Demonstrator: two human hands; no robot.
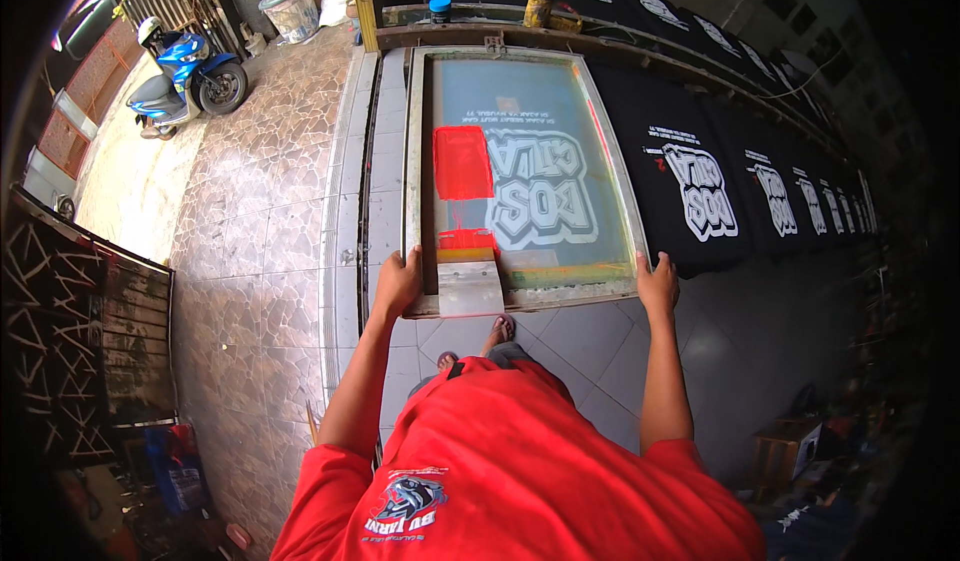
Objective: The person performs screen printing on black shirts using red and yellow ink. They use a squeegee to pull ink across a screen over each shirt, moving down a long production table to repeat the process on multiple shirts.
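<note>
A screen printing frame point(622, 201) with pale blue mesh lies in front of me, a lettered stencil showing in its middle. My left hand point(400, 279) grips its near left corner, fingers wrapped round the edge. At the near right corner my right hand point(657, 283) is closed on the same frame. Red ink point(463, 163) covers a patch on the mesh's left side, with more red lower down. A squeegee point(470, 286) with a grey holder and yellowish blade rests at the near left, its blade against the lower red ink and its holder over the near rail.
Black shirts with white prints point(702, 196) lie in a row to the right, and more point(655, 9) lie beyond the rail. A blue-lidded jar point(440, 8) and a yellow-black bottle point(540, 1) stand past the frame. Far left are a blue scooter point(185, 79) and a bucket point(290, 11).
</note>
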